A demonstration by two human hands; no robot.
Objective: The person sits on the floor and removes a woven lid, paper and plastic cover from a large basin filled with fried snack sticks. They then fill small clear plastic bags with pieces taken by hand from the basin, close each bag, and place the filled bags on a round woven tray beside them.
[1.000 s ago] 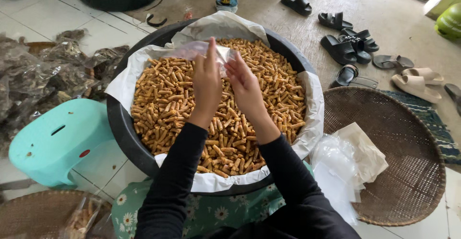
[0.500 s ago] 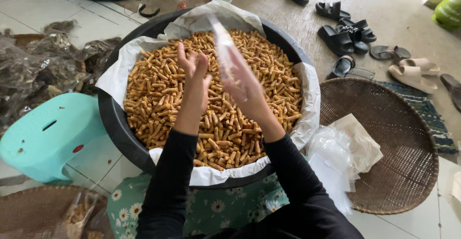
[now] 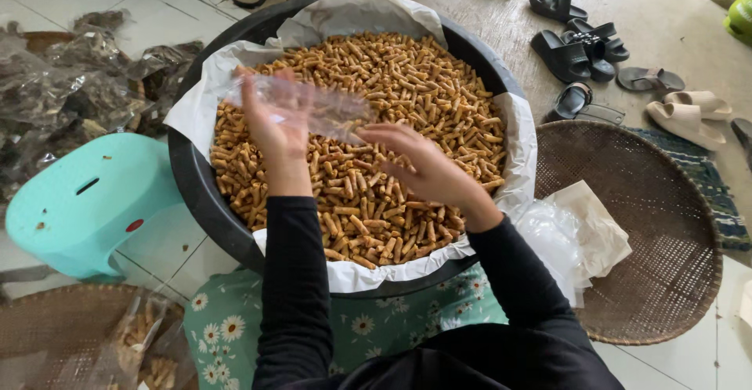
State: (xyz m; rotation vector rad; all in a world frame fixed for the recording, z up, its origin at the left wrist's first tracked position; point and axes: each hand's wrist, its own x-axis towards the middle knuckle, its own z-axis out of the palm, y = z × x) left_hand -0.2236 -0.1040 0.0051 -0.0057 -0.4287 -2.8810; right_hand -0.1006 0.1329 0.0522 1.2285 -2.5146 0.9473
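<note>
A big black tub [image 3: 205,202] lined with white paper [image 3: 368,10] holds a heap of small golden-brown stick snacks [image 3: 407,84]. My left hand [image 3: 274,128] is raised over the left part of the heap and grips a clear plastic bag [image 3: 321,108], which is blurred and stretches to the right. My right hand [image 3: 427,167] hovers just right of the bag above the snacks, fingers spread and reaching toward the bag's end. Both arms wear black sleeves.
A turquoise plastic stool [image 3: 90,202] stands left of the tub. Flat woven baskets lie at right [image 3: 666,225] and lower left [image 3: 55,335]. Clear bags [image 3: 580,233] rest on the right basket. Dark packed bags [image 3: 55,84] pile at far left. Sandals [image 3: 580,45] lie on the floor.
The bag was held up by both hands, then swung; now it lies sideways in my left hand. My right hand has dropped lower and to the right.
</note>
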